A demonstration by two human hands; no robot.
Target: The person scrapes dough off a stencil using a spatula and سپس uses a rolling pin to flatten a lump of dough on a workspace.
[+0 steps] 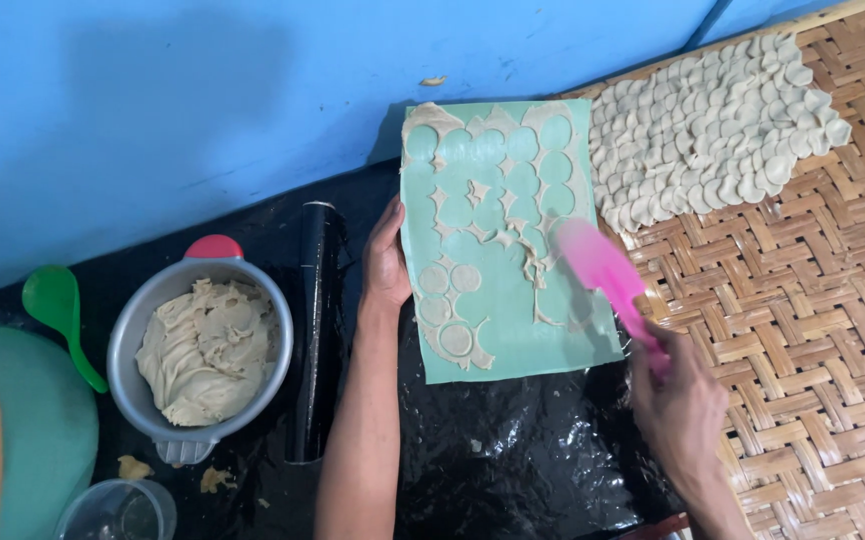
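Black plastic sheeting (513,460) covered the near floor, where the right hand (683,410) had its fingers wrapped shut on a pink spatula (603,270) and the left hand (385,262) lay flat and open on the near-left edge of the green mat (533,350). Most rounds were already lifted from the mat, leaving a dough web (493,225) and a few cut discs (450,290). Farther right, a heap of finished rounds (713,125) lay on the woven bamboo tray (813,330), a bowl of dough (203,350) waited at left, and a blue wall (203,100) stood behind.

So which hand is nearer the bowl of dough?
Left. The left hand rests on the green mat's left edge, just right of the bowl of dough; the right hand, holding the pink spatula, is farther right.
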